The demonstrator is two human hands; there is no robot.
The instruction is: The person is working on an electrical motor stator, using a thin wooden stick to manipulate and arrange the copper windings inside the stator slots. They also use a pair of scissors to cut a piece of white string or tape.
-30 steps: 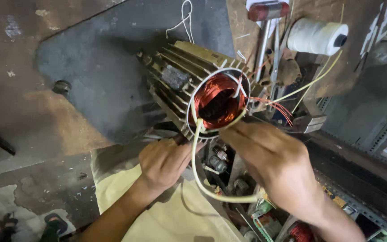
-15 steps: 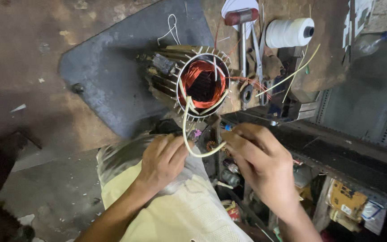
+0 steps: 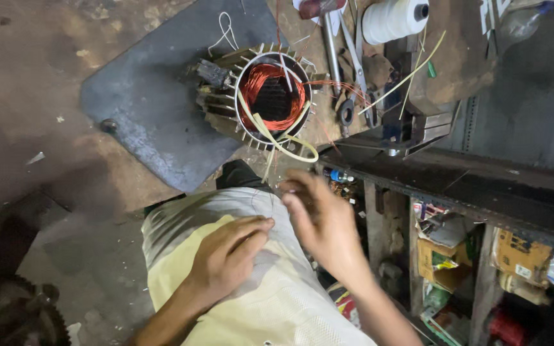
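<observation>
Left hand rests on the lap w/ fingers curled together, seeming to pinch a thin wire; can't tell for sure. Up centre on a dark mat, finned stator holds copper coils and pale sleeving. Right hand, blurred, fingers loosely bent, hovers just beside the wire; shelf at right holds boxes.

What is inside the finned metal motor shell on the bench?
Inside the motor shell sits a ring of copper wire coils, with pale yellow strips trailing out over the rim. The dark middle hides anything deeper.
</observation>
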